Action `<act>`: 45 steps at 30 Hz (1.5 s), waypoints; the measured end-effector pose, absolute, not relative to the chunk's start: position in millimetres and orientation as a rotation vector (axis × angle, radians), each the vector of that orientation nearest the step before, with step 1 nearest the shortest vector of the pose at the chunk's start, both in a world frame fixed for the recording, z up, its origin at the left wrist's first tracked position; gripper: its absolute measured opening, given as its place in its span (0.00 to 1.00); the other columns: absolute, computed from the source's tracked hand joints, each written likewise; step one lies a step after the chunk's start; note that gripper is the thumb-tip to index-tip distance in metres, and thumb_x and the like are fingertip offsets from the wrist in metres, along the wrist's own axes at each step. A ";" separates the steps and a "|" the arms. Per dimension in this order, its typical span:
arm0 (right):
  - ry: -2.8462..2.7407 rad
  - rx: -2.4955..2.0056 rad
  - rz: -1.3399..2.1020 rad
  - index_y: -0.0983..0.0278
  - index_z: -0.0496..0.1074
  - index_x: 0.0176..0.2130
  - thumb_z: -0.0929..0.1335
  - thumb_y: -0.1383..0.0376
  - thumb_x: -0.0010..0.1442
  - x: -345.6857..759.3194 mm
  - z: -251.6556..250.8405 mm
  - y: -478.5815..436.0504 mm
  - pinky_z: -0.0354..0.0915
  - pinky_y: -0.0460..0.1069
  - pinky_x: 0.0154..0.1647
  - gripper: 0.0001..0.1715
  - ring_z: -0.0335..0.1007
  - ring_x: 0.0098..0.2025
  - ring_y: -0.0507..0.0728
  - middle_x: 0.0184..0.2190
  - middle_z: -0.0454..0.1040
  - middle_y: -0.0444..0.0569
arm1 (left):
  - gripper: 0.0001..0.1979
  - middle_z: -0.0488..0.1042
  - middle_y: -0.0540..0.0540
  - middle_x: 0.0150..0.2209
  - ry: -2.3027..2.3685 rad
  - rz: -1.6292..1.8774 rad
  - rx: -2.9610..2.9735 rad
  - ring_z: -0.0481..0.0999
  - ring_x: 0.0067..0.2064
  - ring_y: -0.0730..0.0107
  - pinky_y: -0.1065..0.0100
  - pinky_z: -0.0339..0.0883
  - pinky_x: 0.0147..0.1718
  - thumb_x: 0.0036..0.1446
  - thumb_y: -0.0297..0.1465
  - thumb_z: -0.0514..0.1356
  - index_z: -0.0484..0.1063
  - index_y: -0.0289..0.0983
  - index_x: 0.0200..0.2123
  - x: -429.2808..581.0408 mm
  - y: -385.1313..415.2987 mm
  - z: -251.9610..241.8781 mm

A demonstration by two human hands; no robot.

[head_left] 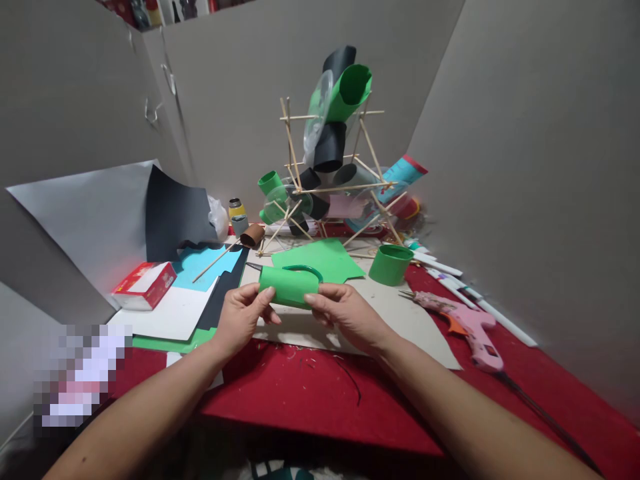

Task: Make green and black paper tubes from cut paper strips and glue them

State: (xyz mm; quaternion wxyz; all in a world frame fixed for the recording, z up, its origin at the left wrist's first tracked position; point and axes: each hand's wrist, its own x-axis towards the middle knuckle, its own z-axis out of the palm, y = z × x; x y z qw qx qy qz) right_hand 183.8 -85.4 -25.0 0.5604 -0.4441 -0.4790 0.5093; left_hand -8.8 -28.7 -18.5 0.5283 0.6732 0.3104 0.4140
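Between my two hands is a small green paper tube [289, 287], held sideways above the pale board [400, 320]. My left hand [246, 313] pinches its left end between thumb and fingers. At the other end, my right hand [345, 311] has its thumb in front and its fingers behind. Just behind the tube lie scissors with a green handle [309, 269], partly hidden by it. A sheet of green paper [325, 260] rests farther back, and a wider green paper ring [391, 265] stands to the right.
A pink glue gun [463, 323] lies at right, its cord trailing forward. Behind stands a wooden-stick frame [345, 189] bearing green and black paper tubes. On the left are a red-and-white box [145, 285], blue paper [205, 267] and a curved black sheet [175, 220]. Several markers [495, 320] line the right edge.
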 end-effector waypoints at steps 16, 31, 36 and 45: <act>-0.879 -0.890 1.159 0.66 0.67 0.22 0.77 0.56 0.46 197.0 -24.3 -76.0 0.43 0.43 0.17 0.21 0.51 0.16 0.44 0.16 0.60 0.36 | 0.11 0.79 0.47 0.33 0.708 1.294 1.447 0.72 0.21 0.78 0.74 0.67 0.23 0.56 0.37 0.63 0.76 0.35 0.36 -7.5 -23.3 -18.2; -0.889 -0.896 1.222 0.65 0.65 0.25 0.78 0.56 0.44 201.5 -20.1 -77.2 0.44 0.41 0.17 0.23 0.48 0.16 0.42 0.19 0.58 0.35 | 0.11 0.78 0.47 0.35 0.691 1.409 1.477 0.72 0.21 0.79 0.73 0.68 0.24 0.58 0.37 0.62 0.75 0.35 0.36 -10.7 -26.8 -16.1; -1.050 -0.983 1.109 0.67 0.72 0.27 0.76 0.55 0.49 194.0 -24.9 -79.4 0.46 0.43 0.18 0.18 0.52 0.17 0.45 0.18 0.64 0.38 | 0.15 0.77 0.49 0.27 0.697 1.188 1.553 0.75 0.21 0.75 0.74 0.68 0.23 0.55 0.39 0.64 0.76 0.35 0.41 -9.9 -27.8 -16.3; -1.236 -1.105 0.924 0.65 0.68 0.20 0.71 0.50 0.54 187.1 -22.3 -86.8 0.48 0.45 0.18 0.23 0.50 0.16 0.47 0.13 0.60 0.38 | 0.17 0.74 0.48 0.20 0.612 0.782 1.365 0.73 0.20 0.75 0.76 0.66 0.20 0.53 0.42 0.65 0.76 0.32 0.35 -6.8 -19.3 -20.5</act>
